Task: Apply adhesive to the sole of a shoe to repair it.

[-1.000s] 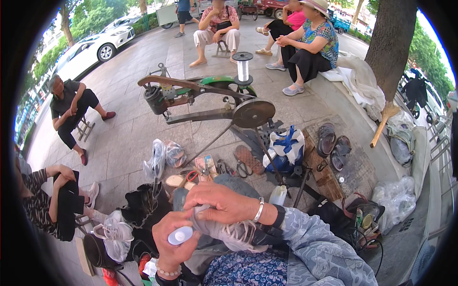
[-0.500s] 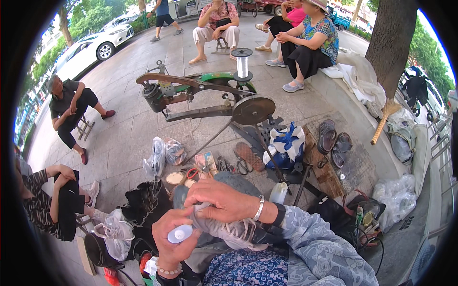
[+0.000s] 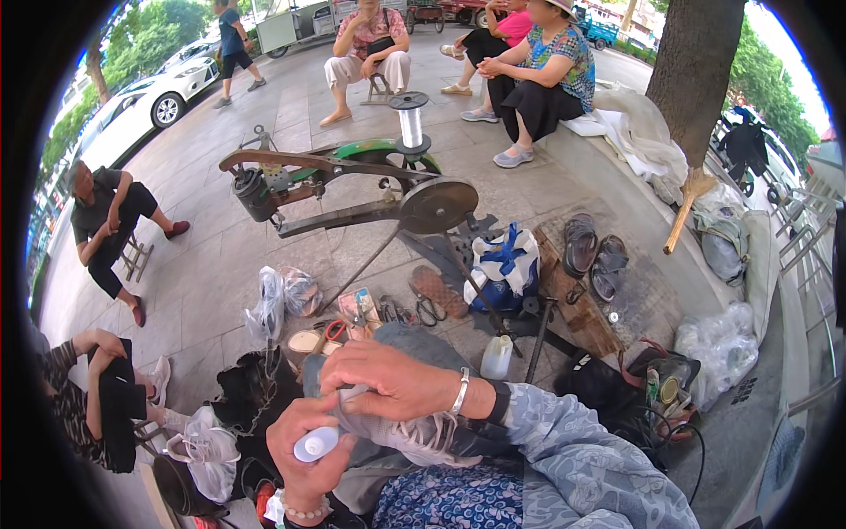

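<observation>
On the pavement (image 3: 291, 101), people sit far. My left hand (image 3: 287, 434) grips a white bottle (image 3: 315, 443), my right hand (image 3: 392, 377) a shoe (image 3: 410, 435); its work seems unfinished.

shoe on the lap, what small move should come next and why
Probably set the small pale bottle aside: the left hand holds it while also reaching the end of the shoe under the right hand, so freeing that palm might steady the grip.

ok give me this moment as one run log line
Left hand: grips pale bottle | Right hand: grips pale laced shoe | Beyond hands: red-handled scissors, machine carrying thread spool
</observation>
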`<state>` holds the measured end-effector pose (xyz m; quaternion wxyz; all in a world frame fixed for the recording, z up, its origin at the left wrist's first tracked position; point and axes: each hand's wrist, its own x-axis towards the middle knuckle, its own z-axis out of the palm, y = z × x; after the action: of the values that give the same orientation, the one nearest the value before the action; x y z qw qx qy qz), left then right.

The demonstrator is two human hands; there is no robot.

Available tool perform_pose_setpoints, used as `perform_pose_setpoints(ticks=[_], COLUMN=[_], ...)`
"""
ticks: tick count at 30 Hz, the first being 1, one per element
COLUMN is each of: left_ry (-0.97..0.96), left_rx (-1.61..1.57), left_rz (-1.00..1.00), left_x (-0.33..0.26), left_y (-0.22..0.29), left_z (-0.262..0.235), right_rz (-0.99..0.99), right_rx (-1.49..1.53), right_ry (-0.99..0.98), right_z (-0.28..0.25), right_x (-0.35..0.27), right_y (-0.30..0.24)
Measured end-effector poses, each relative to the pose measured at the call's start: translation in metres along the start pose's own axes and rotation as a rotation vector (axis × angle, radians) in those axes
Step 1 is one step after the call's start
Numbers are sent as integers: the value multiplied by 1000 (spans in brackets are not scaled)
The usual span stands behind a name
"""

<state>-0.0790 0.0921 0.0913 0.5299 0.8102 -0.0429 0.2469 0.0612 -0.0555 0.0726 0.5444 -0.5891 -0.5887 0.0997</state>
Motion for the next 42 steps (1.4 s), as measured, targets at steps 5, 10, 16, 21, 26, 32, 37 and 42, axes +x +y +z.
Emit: perform_pose_setpoints(ticks=[5,10,16,21,26,32,37,42], left_ry=[-1,-11,-13,-18,-27,-38,-12,-37], left_rx=[14,-24,-15,-2,-23,-8,-15,-16], left_rz=[29,6,14,17,14,28,9,13], left_x=[3,5,2,4,2,4,2,3], left_y=[1,3,4,2,1,2,0,-1], left_z=[2,4,4,6,7,7,6,5], right_rz=[-4,-56,-12,-22,19,19,16,20], right_rx=[-2,-29,-11,-32,-40,-58,-55,-69], right_ry=[16,70,6,32,15,10,10,17], right_z=[-1,-1,-6,-8,-8,-10,-6,-5], right_x=[0,0,0,-1,-2,-2,1,-1], right_y=[0,5,-3,-5,-5,-5,-3,-1])
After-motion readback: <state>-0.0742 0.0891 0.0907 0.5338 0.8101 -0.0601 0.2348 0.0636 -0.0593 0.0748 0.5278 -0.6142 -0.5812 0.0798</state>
